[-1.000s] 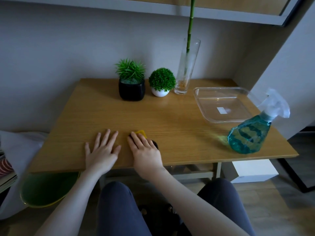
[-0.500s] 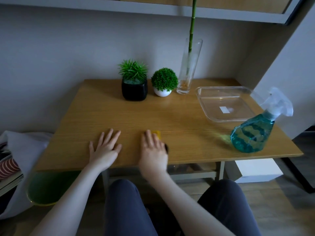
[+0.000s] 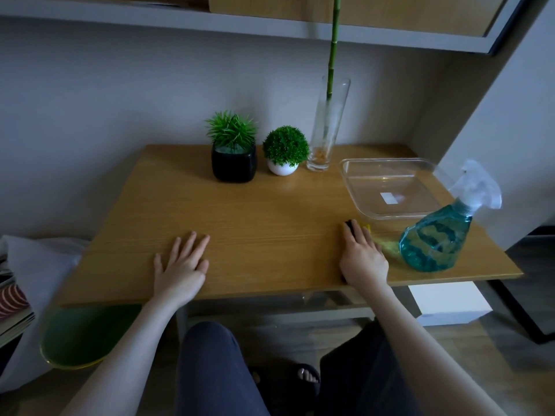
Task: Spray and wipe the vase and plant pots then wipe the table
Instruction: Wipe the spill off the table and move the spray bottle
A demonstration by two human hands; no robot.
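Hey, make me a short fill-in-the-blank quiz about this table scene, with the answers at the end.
1. The right hand presses a yellow cloth flat on the ____.
2. The spiky plant sits in a ____ pot.
3. The glass vase holds a single green ____.
4. The spray bottle holds ____ liquid.

Answers: table; black; stalk; blue

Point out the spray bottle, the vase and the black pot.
spray bottle (image 3: 435,240): head view, on its blue body.
vase (image 3: 326,130): head view, on its glass wall.
black pot (image 3: 234,163): head view, on its front face.
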